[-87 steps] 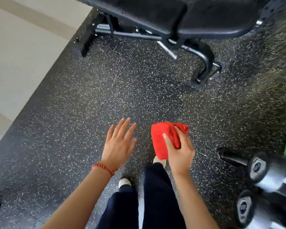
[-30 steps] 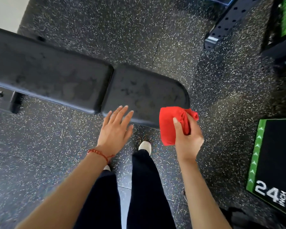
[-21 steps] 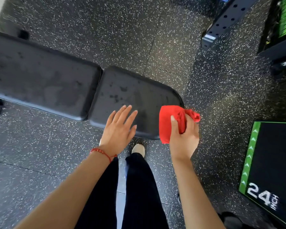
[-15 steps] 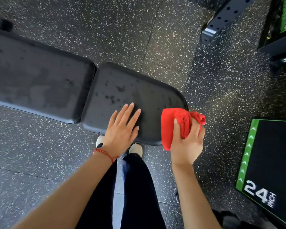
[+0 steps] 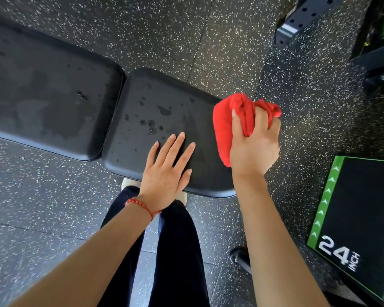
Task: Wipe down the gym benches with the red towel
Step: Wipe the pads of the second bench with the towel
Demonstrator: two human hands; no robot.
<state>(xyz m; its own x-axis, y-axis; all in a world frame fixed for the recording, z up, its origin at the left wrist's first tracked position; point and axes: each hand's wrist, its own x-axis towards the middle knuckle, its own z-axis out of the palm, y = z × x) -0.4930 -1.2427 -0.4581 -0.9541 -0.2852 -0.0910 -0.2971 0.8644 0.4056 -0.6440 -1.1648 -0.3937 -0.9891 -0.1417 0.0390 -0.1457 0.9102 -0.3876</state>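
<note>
The long pad of the bench (image 5: 42,94) runs off the left edge, so its far end cannot be seen. The right hand (image 5: 254,147) covers part of the red towel (image 5: 225,120), and whether the towel touches the seat pad (image 5: 155,120) cannot be told. The left hand (image 5: 166,171) hides the pad's near edge and most of a pale shoe (image 5: 126,183). The box marked 24 INCH (image 5: 364,207) is cut by the right edge.
</note>
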